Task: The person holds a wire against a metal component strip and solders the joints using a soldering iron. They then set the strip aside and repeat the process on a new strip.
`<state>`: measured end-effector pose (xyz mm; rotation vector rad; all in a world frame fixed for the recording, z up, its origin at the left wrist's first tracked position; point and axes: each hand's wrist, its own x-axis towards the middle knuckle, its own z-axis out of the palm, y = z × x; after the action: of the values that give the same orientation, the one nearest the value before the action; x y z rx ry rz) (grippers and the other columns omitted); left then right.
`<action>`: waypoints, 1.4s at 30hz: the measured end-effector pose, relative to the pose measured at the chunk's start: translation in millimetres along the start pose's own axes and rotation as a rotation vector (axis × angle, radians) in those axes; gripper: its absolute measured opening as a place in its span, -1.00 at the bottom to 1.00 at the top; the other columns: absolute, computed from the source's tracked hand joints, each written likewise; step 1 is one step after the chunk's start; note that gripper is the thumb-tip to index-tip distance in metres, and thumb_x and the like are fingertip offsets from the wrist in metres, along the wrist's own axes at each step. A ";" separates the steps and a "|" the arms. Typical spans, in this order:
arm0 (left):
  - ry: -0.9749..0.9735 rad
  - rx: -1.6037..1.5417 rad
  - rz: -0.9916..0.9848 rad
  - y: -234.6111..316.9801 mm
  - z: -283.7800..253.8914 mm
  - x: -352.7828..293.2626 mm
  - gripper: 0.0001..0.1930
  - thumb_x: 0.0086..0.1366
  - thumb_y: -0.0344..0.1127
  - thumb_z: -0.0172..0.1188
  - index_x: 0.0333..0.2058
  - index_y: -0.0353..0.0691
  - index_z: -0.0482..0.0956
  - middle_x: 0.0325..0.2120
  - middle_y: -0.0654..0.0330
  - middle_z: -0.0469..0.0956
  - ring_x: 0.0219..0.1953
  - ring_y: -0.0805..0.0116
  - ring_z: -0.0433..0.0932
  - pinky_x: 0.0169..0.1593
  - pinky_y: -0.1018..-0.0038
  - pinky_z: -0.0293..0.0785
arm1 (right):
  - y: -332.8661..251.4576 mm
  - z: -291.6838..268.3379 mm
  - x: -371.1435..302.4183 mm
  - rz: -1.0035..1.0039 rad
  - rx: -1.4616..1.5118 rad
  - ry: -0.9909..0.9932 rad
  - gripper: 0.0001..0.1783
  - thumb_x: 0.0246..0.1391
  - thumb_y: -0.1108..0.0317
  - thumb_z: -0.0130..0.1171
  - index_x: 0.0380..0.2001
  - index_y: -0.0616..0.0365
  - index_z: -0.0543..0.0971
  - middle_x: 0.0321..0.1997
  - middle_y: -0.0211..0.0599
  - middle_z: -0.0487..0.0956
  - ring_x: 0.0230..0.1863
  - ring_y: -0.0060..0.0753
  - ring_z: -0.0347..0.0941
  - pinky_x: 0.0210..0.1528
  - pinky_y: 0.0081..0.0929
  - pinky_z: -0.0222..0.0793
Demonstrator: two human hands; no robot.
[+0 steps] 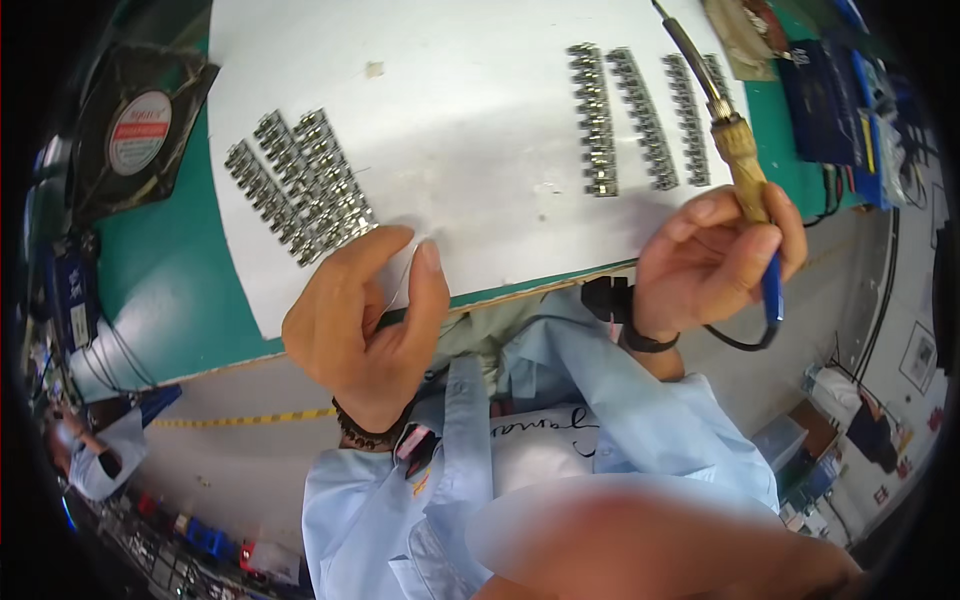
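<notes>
My right hand (715,255) grips a soldering iron (738,155) by its tan handle, with the tip pointing up and away over the far right of the work surface. A blue sleeve and dark cord trail from its lower end. My left hand (362,315) is closed, with thumb and forefinger near each other and a thin solder wire (401,284) running between them. Just beyond that hand, small metal parts in rows (318,175) lie side by side on a white sheet (460,130). The iron's tip is apart from all the parts.
More rows of metal parts (597,125) lie at the right of the sheet, beneath the iron. A black square fan (140,130) stands on the green mat (165,290) at the left. Dark blue boxes (822,105) sit at the far right. Another person (105,450) is at the lower left.
</notes>
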<state>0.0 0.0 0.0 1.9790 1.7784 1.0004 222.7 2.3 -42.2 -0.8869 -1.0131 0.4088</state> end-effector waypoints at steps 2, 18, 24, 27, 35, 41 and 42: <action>-0.044 -0.128 0.002 -2.6 5.4 -2.4 -0.85 0.12 -0.32 0.30 -0.40 -0.25 0.57 -0.59 0.19 0.48 -0.70 0.37 0.23 -0.65 0.41 0.08 | 4.0 5.4 -5.2 0.024 0.017 -0.026 -0.62 0.39 0.13 -0.07 0.07 0.19 0.33 -0.30 0.15 0.63 -0.46 -0.42 0.53 -0.49 -0.63 0.41; -0.069 -0.372 0.355 -11.7 27.2 -5.0 -0.95 0.05 -0.50 0.16 -0.49 -0.26 0.47 -0.72 0.24 0.29 -0.72 0.29 0.23 -0.65 0.42 0.09 | -18.4 11.0 13.4 -0.210 -0.700 -0.708 -0.60 -0.22 0.66 0.41 -0.24 0.21 0.54 -0.14 -0.02 0.68 -0.03 0.00 0.58 -0.05 -0.32 0.53; -0.059 -0.413 0.306 -11.1 26.4 -5.8 -0.93 0.07 -0.53 0.17 -0.42 -0.28 0.53 -0.72 0.23 0.30 -0.73 0.29 0.23 -0.65 0.42 0.08 | -28.1 33.5 -11.5 -0.105 -0.548 -0.676 -0.57 -0.21 0.60 0.44 -0.19 0.21 0.55 -0.13 -0.02 0.68 -0.12 -0.09 0.58 -0.12 -0.36 0.53; -0.094 -0.388 0.285 -10.7 26.3 -4.6 -0.92 0.11 -0.52 0.22 -0.38 -0.27 0.56 -0.72 0.20 0.31 -0.73 0.27 0.24 -0.64 0.41 0.11 | -29.1 34.7 -11.5 -0.084 -0.510 -0.619 -0.58 -0.17 0.55 0.45 -0.17 0.20 0.56 -0.14 -0.02 0.68 -0.16 -0.12 0.57 -0.14 -0.39 0.52; -0.435 -0.383 0.330 1.9 10.5 -1.4 -0.91 0.14 -0.48 0.30 -0.36 -0.24 0.58 -0.71 0.17 0.32 -0.73 0.23 0.25 -0.63 0.41 0.15 | -29.6 10.2 -2.3 -0.161 -0.429 -0.680 -0.68 -0.25 0.45 0.43 -0.31 0.16 0.65 -0.23 -0.16 0.69 -0.27 -0.17 0.59 -0.26 -0.41 0.55; -0.439 -0.457 0.145 11.6 10.0 -11.6 -0.90 0.13 -0.47 0.34 -0.38 -0.27 0.59 -0.72 0.20 0.34 -0.73 0.32 0.25 -0.62 0.45 0.14 | -22.8 -12.1 3.5 -0.299 -0.388 -0.781 -0.82 -0.16 0.38 0.34 -0.42 0.17 0.59 -0.34 -0.07 0.69 -0.38 -0.16 0.60 -0.35 -0.40 0.54; -0.417 -0.462 0.082 12.7 7.9 -13.6 -0.91 0.13 -0.47 0.35 -0.39 -0.28 0.60 -0.72 0.21 0.36 -0.74 0.35 0.25 -0.62 0.47 0.14 | -21.6 -15.5 4.9 -0.325 -0.402 -0.764 -0.83 -0.13 0.38 0.33 -0.44 0.18 0.57 -0.35 -0.04 0.69 -0.39 -0.14 0.60 -0.36 -0.38 0.54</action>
<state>14.9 -13.7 -1.5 1.8049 1.1349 0.8467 236.5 -14.2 -25.9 -0.9119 -1.9640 0.2669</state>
